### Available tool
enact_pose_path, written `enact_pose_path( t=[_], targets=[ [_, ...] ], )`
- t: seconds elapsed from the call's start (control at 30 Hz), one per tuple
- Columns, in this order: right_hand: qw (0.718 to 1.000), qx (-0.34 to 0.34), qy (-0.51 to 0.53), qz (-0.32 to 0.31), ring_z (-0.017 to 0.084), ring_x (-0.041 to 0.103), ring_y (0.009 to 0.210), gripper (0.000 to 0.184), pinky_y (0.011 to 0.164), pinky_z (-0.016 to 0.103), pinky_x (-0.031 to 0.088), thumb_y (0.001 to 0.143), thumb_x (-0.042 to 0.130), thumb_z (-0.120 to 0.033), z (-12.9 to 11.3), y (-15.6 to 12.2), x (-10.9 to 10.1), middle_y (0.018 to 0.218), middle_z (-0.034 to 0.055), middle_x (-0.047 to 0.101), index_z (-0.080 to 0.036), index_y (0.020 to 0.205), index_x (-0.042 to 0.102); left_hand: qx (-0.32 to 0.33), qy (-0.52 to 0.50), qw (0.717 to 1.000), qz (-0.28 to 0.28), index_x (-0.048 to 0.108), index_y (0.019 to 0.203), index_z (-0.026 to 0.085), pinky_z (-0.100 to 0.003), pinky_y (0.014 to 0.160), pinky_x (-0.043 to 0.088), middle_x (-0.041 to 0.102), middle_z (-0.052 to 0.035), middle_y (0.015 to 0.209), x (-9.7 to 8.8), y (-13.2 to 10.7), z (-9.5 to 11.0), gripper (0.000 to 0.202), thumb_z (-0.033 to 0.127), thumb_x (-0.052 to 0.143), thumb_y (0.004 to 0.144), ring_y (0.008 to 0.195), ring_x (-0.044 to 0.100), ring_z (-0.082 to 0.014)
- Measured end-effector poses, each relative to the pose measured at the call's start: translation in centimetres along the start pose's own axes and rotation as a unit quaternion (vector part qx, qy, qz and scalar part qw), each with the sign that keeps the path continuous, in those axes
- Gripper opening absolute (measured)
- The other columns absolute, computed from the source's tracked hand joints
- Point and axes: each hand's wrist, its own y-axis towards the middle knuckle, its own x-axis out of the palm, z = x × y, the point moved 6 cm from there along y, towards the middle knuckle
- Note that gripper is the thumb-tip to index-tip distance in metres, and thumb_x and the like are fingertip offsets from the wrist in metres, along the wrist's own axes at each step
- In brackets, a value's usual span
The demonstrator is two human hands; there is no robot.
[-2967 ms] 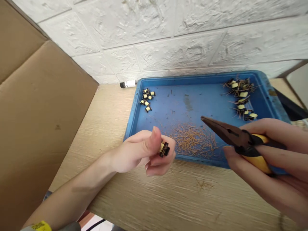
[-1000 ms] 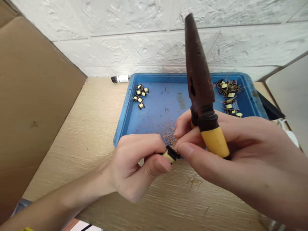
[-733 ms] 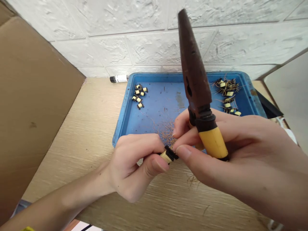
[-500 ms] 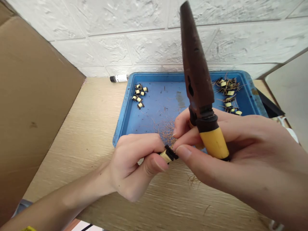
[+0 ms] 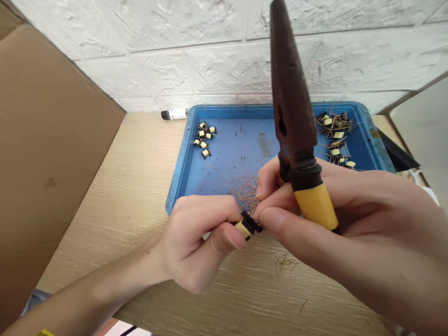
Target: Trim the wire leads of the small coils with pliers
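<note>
My left hand (image 5: 199, 242) pinches a small black-and-yellow coil component (image 5: 248, 226) between thumb and fingers, just in front of the blue tray (image 5: 182, 175). My right hand (image 5: 350, 233) grips long-nose pliers (image 5: 297, 126) with yellow handles, jaws pointing straight up, while its thumb and fingertips touch the same component. A heap of cut copper wire bits (image 5: 245, 189) lies in the tray behind my fingers. Trimmed components (image 5: 205, 138) sit at the tray's back left, and ones with wire leads (image 5: 336, 135) at its back right.
A large cardboard sheet (image 5: 45, 140) stands along the left. A white brick wall closes the back. A small marker-like tube (image 5: 174, 113) lies by the wall. A few wire scraps (image 5: 285, 262) lie on the wooden table. A black object (image 5: 399, 156) sits right of the tray.
Three seconds ago my hands were apart with the pliers lying level. Since then they came together at the component and the pliers turned upright; over the last second almost nothing moved.
</note>
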Motion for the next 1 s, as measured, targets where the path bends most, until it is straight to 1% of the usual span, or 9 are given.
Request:
enact_pose_path(
  t=[0.17, 0.3, 0.4, 0.5, 0.57, 0.67, 0.77, 0.9, 1.0],
  targets=[
    [1.0, 0.018, 0.008, -0.007, 0.007, 0.06, 0.063, 0.035, 0.055, 0.018, 0.052, 0.091, 0.07, -0.017, 0.3, 0.2, 0.0, 0.077, -0.0048, 0.07, -0.022, 0.057, 0.064, 0.024, -0.002, 1.0, 0.003, 0.05, 0.068, 0.017, -0.024, 0.045, 0.029, 0.042, 0.0053, 0.059, 0.2, 0.0, 0.1, 0.051, 0.046, 0.05, 0.11, 0.05, 0.039, -0.0069],
    [0.999, 0.033, 0.017, -0.007, 0.004, 0.057, 0.059, 0.039, 0.047, 0.016, 0.044, 0.087, 0.071, -0.015, 0.4, 0.2, 0.3, 0.075, -0.0053, 0.065, -0.019, 0.051, 0.056, 0.039, 0.002, 0.999, 0.0, 0.047, 0.069, 0.018, -0.026, 0.046, 0.027, 0.038, 0.0058, 0.061, 0.2, 0.0, 0.0, 0.049, 0.044, 0.049, 0.111, 0.052, 0.035, -0.0073],
    [0.999, 0.04, 0.018, -0.012, 0.002, 0.051, 0.052, 0.039, 0.043, 0.016, 0.039, 0.085, 0.07, -0.014, 0.5, 0.2, 0.4, 0.071, -0.0062, 0.062, -0.018, 0.05, 0.054, 0.057, 0.013, 0.998, -0.003, 0.047, 0.071, 0.019, -0.027, 0.046, 0.027, 0.037, 0.0057, 0.062, 0.3, -0.1, 0.1, 0.046, 0.041, 0.048, 0.111, 0.052, 0.034, -0.0079],
    [0.997, 0.069, 0.012, -0.02, 0.006, 0.051, 0.051, 0.031, 0.047, 0.021, 0.046, 0.086, 0.071, -0.024, 0.9, 0.1, 0.4, 0.066, -0.0048, 0.059, -0.022, 0.056, 0.062, 0.055, 0.009, 0.998, 0.004, 0.049, 0.072, 0.019, -0.027, 0.045, 0.027, 0.039, 0.0054, 0.061, 0.2, -0.1, -0.1, 0.044, 0.04, 0.052, 0.11, 0.051, 0.035, -0.0075],
    [0.995, 0.097, -0.003, -0.009, 0.012, 0.056, 0.057, 0.025, 0.052, 0.025, 0.051, 0.087, 0.072, -0.035, 1.4, 0.1, 0.2, 0.066, -0.0024, 0.058, -0.024, 0.064, 0.067, 0.051, 0.0, 0.999, 0.012, 0.049, 0.071, 0.019, -0.028, 0.045, 0.027, 0.039, 0.0049, 0.06, 0.2, -0.2, -0.1, 0.043, 0.04, 0.056, 0.108, 0.05, 0.036, -0.0079],
    [0.993, 0.113, -0.017, 0.019, 0.018, 0.063, 0.069, 0.029, 0.056, 0.03, 0.054, 0.087, 0.071, -0.048, 1.8, 0.2, 0.1, 0.07, 0.0008, 0.059, -0.026, 0.069, 0.068, 0.044, -0.002, 0.999, 0.012, 0.049, 0.071, 0.02, -0.029, 0.045, 0.027, 0.04, 0.0042, 0.059, 0.2, -0.2, -0.2, 0.043, 0.041, 0.055, 0.108, 0.049, 0.035, -0.0088],
    [0.993, 0.111, -0.018, 0.03, 0.021, 0.065, 0.074, 0.032, 0.059, 0.032, 0.056, 0.088, 0.07, -0.053, 2.0, 0.3, 0.2, 0.072, 0.0018, 0.059, -0.026, 0.07, 0.068, 0.044, 0.009, 0.999, 0.002, 0.048, 0.07, 0.019, -0.027, 0.045, 0.027, 0.039, 0.0046, 0.059, 0.2, -0.1, -0.1, 0.046, 0.042, 0.052, 0.109, 0.05, 0.035, -0.0083],
    [0.993, 0.113, -0.011, 0.031, 0.021, 0.064, 0.072, 0.031, 0.058, 0.032, 0.055, 0.089, 0.07, -0.052, 2.2, 0.1, 0.3, 0.072, 0.0017, 0.06, -0.027, 0.071, 0.069, 0.05, 0.004, 0.999, 0.0, 0.048, 0.07, 0.019, -0.026, 0.046, 0.027, 0.039, 0.0051, 0.061, 0.2, -0.1, -0.1, 0.046, 0.041, 0.051, 0.11, 0.051, 0.035, -0.0079],
    [0.994, 0.107, 0.017, 0.009, 0.015, 0.059, 0.063, 0.026, 0.053, 0.029, 0.052, 0.088, 0.071, -0.039, 2.3, -0.2, 0.4, 0.071, -0.0007, 0.061, -0.026, 0.067, 0.068, 0.048, -0.003, 0.999, 0.006, 0.049, 0.071, 0.019, -0.027, 0.046, 0.026, 0.038, 0.0053, 0.062, 0.2, -0.1, -0.1, 0.045, 0.041, 0.052, 0.11, 0.051, 0.034, -0.0078]
  ],
)
